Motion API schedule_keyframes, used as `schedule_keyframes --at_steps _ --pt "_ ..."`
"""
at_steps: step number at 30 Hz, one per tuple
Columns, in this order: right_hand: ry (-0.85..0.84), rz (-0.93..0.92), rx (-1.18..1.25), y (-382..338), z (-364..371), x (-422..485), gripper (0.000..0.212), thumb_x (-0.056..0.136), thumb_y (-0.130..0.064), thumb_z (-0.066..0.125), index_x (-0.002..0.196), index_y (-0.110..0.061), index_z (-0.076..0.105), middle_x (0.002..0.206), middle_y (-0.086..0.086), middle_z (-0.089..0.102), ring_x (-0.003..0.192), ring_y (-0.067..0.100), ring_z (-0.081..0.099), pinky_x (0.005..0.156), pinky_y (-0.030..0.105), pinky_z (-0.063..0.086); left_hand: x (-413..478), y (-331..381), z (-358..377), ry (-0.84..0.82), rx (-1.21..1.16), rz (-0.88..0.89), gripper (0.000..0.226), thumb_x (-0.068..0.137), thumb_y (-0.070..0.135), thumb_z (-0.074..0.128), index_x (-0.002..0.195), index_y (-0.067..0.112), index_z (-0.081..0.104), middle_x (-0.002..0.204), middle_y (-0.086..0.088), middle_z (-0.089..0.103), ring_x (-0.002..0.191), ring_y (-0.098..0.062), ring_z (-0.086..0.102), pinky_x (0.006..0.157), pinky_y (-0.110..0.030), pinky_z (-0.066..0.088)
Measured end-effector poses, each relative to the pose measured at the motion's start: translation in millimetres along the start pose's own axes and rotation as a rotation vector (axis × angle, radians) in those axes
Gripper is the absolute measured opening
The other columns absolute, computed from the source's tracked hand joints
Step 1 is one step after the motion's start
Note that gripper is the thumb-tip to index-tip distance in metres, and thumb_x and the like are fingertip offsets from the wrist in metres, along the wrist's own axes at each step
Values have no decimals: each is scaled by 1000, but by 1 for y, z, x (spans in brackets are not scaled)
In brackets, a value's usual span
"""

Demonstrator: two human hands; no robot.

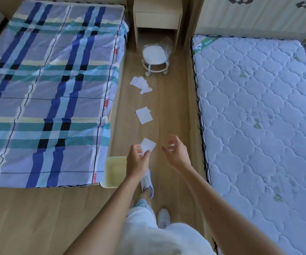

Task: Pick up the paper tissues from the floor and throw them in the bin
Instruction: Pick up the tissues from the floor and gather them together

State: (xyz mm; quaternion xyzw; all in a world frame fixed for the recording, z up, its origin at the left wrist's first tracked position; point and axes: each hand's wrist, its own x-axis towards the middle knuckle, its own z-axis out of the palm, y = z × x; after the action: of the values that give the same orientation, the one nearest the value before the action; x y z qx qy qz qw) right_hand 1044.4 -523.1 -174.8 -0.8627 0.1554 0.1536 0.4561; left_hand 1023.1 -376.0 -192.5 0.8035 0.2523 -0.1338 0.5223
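- Head view, the hands: the left hand reaches out low over the floor, its fingers curled loosely. The nearest tissue lies right at their tips, and a thin white edge shows by the thumb, so I cannot tell whether it is pinched or merely overlapped.
- The right hand is beside it, fingers half open in a loose claw. A small white patch shows at the fingertips, perhaps a scrap of tissue; too small to be sure.
- Head view, the tissues: they lie in a line down the aisle between the plaid-covered bed and the bare mattress. A middle tissue sits well beyond the hands, and a far cluster lies just before the wheeled stool.
- Head view, the bin: pale yellow, open-topped, standing against the bed's corner just left of the left wrist. That probably suits short drops for the nearest tissue.
- Judgement: collection looks barely begun, since three patches are on the floor.
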Motion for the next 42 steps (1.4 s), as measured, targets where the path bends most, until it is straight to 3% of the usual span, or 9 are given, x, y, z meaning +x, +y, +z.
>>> schedule_keyframes --at_steps 7,14,23,26,33,37,42 --pt "-22 65 -24 4 19 112 49 88 -26 66 132 -13 50 124 10 62 103 25 67 91 48 55 119 5 30 -70 85 -74 46 89 34 60 129 15 47 124 -6 59 105 -20 60 83 -30 43" --pt "-67 133 -66 52 43 206 48 86 -26 64 132 -18 50 124 4 60 111 24 62 93 44 54 210 -33 81 -116 184 -174 50 89 31 60 133 11 45 132 -10 54 118 -26 56 98 -39 46" --pt "-200 176 -195 196 122 321 49 87 -23 64 133 -14 46 125 7 54 110 24 59 81 30 43 331 -162 180 -94 254 -341 50 88 30 61 131 11 45 137 -12 46 124 -29 49 100 -44 46" --pt "-237 165 -236 237 150 351 46 88 -24 63 129 -11 47 122 9 55 110 26 59 80 31 43 364 -207 210 -89 284 -368 51 86 30 60 131 10 44 137 -14 45 125 -31 48 101 -47 45" --pt "-318 180 -279 347 218 409 60 90 -23 62 144 -15 39 136 9 49 116 28 58 92 41 53 447 -324 286 -27 363 -504 59 87 30 60 139 12 37 141 -17 41 128 -38 42 96 -46 42" --pt "-320 203 -318 410 239 437 50 89 -21 59 137 -20 47 141 4 39 107 27 62 84 41 56 488 -385 320 -56 475 -506 63 88 31 60 145 19 34 148 -20 32 135 -43 34 97 -49 43" --pt "-338 319 -516 487 244 468 37 90 -20 57 126 -20 54 156 6 15 126 29 49 92 37 51 518 -438 351 -139 573 -542 57 89 35 61 142 26 43 163 -20 -7 149 -47 -3 109 -55 35"
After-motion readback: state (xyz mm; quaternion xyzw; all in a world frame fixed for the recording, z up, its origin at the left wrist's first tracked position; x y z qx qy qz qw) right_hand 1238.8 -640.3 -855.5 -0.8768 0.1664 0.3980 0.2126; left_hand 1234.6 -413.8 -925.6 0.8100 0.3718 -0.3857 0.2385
